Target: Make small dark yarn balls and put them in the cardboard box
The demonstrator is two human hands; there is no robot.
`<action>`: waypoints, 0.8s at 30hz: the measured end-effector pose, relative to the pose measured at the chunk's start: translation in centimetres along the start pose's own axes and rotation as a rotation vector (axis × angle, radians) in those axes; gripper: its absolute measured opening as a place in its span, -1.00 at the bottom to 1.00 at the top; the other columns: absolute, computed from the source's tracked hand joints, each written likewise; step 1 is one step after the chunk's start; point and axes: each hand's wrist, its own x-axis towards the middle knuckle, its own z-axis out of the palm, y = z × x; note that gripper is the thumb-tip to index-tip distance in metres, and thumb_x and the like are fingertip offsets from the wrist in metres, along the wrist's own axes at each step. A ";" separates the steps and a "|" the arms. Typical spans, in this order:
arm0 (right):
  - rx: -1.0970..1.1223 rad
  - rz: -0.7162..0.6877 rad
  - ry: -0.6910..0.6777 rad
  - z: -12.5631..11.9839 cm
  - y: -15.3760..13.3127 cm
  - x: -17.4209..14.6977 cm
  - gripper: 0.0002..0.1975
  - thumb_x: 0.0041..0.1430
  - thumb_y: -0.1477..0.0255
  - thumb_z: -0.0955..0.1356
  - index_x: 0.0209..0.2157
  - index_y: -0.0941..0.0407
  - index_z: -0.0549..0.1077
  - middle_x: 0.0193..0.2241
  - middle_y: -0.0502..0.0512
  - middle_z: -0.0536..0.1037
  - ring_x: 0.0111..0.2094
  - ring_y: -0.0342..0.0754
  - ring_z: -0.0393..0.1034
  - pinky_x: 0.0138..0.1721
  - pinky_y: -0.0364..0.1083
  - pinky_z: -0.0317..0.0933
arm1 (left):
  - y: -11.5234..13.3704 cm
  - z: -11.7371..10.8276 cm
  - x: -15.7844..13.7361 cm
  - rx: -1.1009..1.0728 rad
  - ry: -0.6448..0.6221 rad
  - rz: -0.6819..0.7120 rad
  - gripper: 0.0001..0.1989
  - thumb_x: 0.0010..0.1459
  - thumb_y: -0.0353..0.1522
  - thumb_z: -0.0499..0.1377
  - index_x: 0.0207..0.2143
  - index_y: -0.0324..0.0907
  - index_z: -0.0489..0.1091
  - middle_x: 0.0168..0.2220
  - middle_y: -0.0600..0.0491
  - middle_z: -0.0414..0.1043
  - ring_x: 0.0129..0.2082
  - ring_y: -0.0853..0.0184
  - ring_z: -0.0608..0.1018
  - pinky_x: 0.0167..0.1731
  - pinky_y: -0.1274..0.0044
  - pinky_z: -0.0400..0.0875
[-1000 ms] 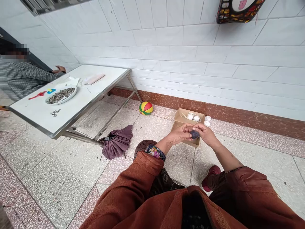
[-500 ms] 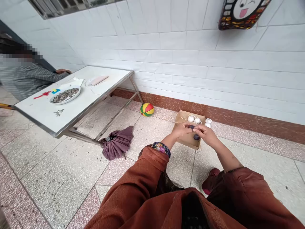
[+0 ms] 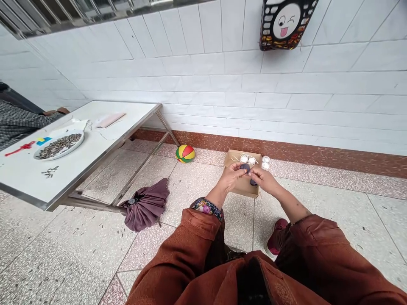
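Observation:
Over a shallow cardboard box (image 3: 243,190) on the floor, my left hand (image 3: 229,177) is closed around a small dark ball of yarn (image 3: 244,167). My right hand (image 3: 264,179) meets it from the right, thumb and fingers pinched at the ball's edge; whatever strand sits between them is too small to make out. A second dark ball (image 3: 253,182) lies in the box beneath my right fingers, partly covered. Two white balls of yarn (image 3: 248,159) with loose string rest at the box's far end. Another pair of white balls (image 3: 265,162) sits just outside its right side.
A striped ball (image 3: 185,153) lies by the leg of a white table (image 3: 104,140). The table bears a plate of seeds (image 3: 60,146). A folded purple umbrella (image 3: 146,206) is on the floor. A person's sleeve (image 3: 19,123) shows at far left. A basket (image 3: 288,25) hangs on the wall.
The view has swung, shifting the table left and the wall basket left and down. Both hands stay together over the box; the dark ball shows more fully between them.

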 end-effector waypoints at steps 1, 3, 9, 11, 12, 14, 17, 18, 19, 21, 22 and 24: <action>0.020 -0.013 -0.026 -0.1 -0.3 -0.2 -0.72 0.25 0.16 0.32 -0.41 0.06 0.45 -0.53 0.00 0.44 -0.46 -0.05 0.28 -0.39 -0.08 0.18 | -0.1 0.0 0.3 0.047 0.035 0.025 -0.58 -0.18 -0.39 0.43 -0.20 -0.23 0.49 -0.24 0.03 0.53 -0.24 0.39 0.51 -0.13 0.49 0.34; 0.061 -0.031 -0.044 -0.7 -0.7 -0.3 -0.73 0.25 0.16 0.34 -0.36 0.07 0.50 -0.47 0.02 0.49 -0.43 -0.05 0.32 -0.35 -0.07 0.21 | -0.2 0.0 0.6 0.179 0.050 0.064 -0.60 -0.19 -0.45 0.42 -0.22 -0.22 0.50 -0.26 0.05 0.54 -0.23 0.38 0.50 -0.10 0.48 0.34; 0.143 0.019 0.096 -2.5 0.0 0.5 -0.72 0.19 0.14 0.39 -0.40 0.07 0.52 -0.43 0.03 0.50 -0.37 -0.04 0.34 -0.27 -0.05 0.23 | -0.3 1.0 0.0 0.299 -0.218 0.010 -0.44 -0.14 -0.45 0.40 -0.01 -0.18 0.44 -0.27 0.08 0.52 -0.27 0.40 0.50 -0.15 0.50 0.34; 0.169 0.072 0.110 -2.6 0.7 0.7 -0.70 0.18 0.13 0.38 -0.42 0.08 0.48 -0.45 0.01 0.48 -0.38 -0.05 0.33 -0.28 -0.05 0.22 | -0.3 1.4 -0.3 0.180 -0.284 -0.036 -0.34 -0.11 -0.44 0.41 0.09 -0.14 0.37 -0.26 0.08 0.52 -0.26 0.41 0.50 -0.15 0.50 0.34; 0.175 0.091 0.111 -2.5 0.9 0.6 -0.70 0.19 0.13 0.37 -0.42 0.07 0.47 -0.46 0.00 0.48 -0.39 -0.05 0.33 -0.29 -0.06 0.22 | -0.2 1.6 -0.4 0.117 -0.297 -0.058 -0.33 -0.11 -0.43 0.41 0.11 -0.13 0.37 -0.22 0.06 0.52 -0.25 0.41 0.51 -0.16 0.50 0.35; 0.152 0.110 0.113 -2.3 1.4 0.3 -0.71 0.22 0.14 0.32 -0.40 0.06 0.43 -0.47 -0.01 0.47 -0.41 -0.05 0.32 -0.31 -0.06 0.21 | -0.3 1.9 -0.5 0.005 -0.278 -0.089 -0.39 -0.13 -0.42 0.43 0.04 -0.15 0.41 -0.14 0.02 0.51 -0.22 0.40 0.51 -0.17 0.50 0.38; 0.056 0.108 0.109 -1.8 1.5 -0.6 -0.76 0.26 0.20 0.29 -0.38 0.05 0.40 -0.50 -0.02 0.45 -0.45 -0.06 0.28 -0.37 -0.08 0.15 | -0.5 2.0 -0.3 -0.122 -0.189 -0.098 -0.52 -0.17 -0.41 0.46 -0.14 -0.20 0.47 -0.12 -0.01 0.51 -0.18 0.36 0.53 -0.13 0.47 0.41; 0.027 0.100 0.091 -1.8 1.4 -0.9 -0.77 0.26 0.21 0.29 -0.38 0.05 0.39 -0.51 -0.02 0.44 -0.47 -0.06 0.27 -0.38 -0.09 0.14 | -0.6 2.0 -0.1 -0.147 -0.155 -0.095 -0.55 -0.18 -0.41 0.46 -0.18 -0.21 0.46 -0.14 -0.01 0.51 -0.18 0.35 0.53 -0.12 0.46 0.42; 0.009 0.088 0.064 -1.8 1.2 -1.2 -0.77 0.26 0.22 0.30 -0.38 0.05 0.40 -0.52 -0.02 0.43 -0.48 -0.07 0.26 -0.39 -0.09 0.13 | -0.7 1.9 0.0 -0.159 -0.125 -0.093 -0.57 -0.18 -0.40 0.46 -0.20 -0.21 0.46 -0.16 0.00 0.52 -0.19 0.36 0.53 -0.11 0.46 0.41; 0.011 0.060 0.006 -1.9 0.8 -1.5 -0.77 0.27 0.22 0.30 -0.37 0.06 0.43 -0.53 -0.03 0.42 -0.49 -0.08 0.24 -0.40 -0.10 0.13 | -1.0 1.7 0.4 -0.140 -0.081 -0.083 -0.59 -0.17 -0.39 0.45 -0.21 -0.21 0.45 -0.18 0.02 0.52 -0.20 0.37 0.53 -0.10 0.46 0.40; 0.027 0.045 -0.012 -2.1 0.6 -1.6 -0.77 0.26 0.21 0.31 -0.36 0.06 0.45 -0.52 -0.02 0.43 -0.49 -0.09 0.24 -0.40 -0.10 0.13 | -1.1 1.6 0.6 -0.104 -0.064 -0.071 -0.59 -0.17 -0.39 0.44 -0.21 -0.20 0.44 -0.19 0.04 0.52 -0.21 0.38 0.52 -0.10 0.47 0.39; 0.074 0.015 -0.026 -2.4 0.1 -1.6 -0.76 0.25 0.20 0.33 -0.35 0.06 0.50 -0.49 0.00 0.46 -0.47 -0.09 0.25 -0.39 -0.10 0.16 | -1.3 1.4 0.9 0.024 -0.031 -0.037 -0.59 -0.18 -0.40 0.43 -0.22 -0.20 0.44 -0.22 0.06 0.51 -0.23 0.41 0.50 -0.11 0.50 0.36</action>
